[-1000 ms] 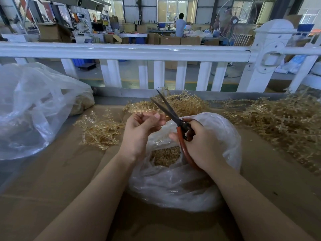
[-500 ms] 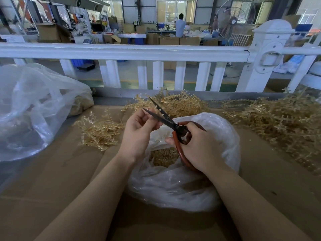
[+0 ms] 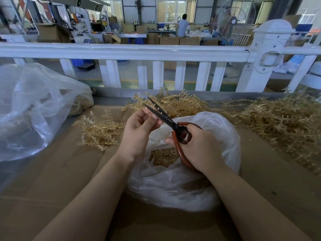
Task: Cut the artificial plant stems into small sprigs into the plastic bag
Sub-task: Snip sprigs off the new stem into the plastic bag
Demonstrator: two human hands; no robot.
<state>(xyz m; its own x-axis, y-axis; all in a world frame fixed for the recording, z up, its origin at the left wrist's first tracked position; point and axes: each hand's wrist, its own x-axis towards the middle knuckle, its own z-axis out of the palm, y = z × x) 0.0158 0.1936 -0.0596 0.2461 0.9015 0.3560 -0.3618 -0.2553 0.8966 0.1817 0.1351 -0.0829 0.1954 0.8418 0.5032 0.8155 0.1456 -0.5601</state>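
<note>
- The right hand (image 3: 199,146) grips the scissors (image 3: 166,120) by their orange-red handle loops, fingers curled through and round them; the dark blades stand a little apart and point up and to the left.
- The left hand (image 3: 139,129) is raised just beside the blades, its fingertips (image 3: 153,117) pinched together at the lower blade (what they hold is too small to make out; only tiny pale beads show along the blade edge).
- The plastic bag (image 3: 220,129) lies open on the cardboard-covered table (image 3: 60,171), directly under both hands, with a heap of cut sprigs (image 3: 163,156) inside it.
- Uncut artificial plant stems (image 3: 284,122), straw-coloured, lie heaped to the right of the bag; a second pile (image 3: 180,103) sits behind the hands and a smaller clump (image 3: 99,131) to the left.
- A large clear bag (image 3: 34,108) rests at the far left of the table.
- A white railing (image 3: 139,51) runs behind the table.
</note>
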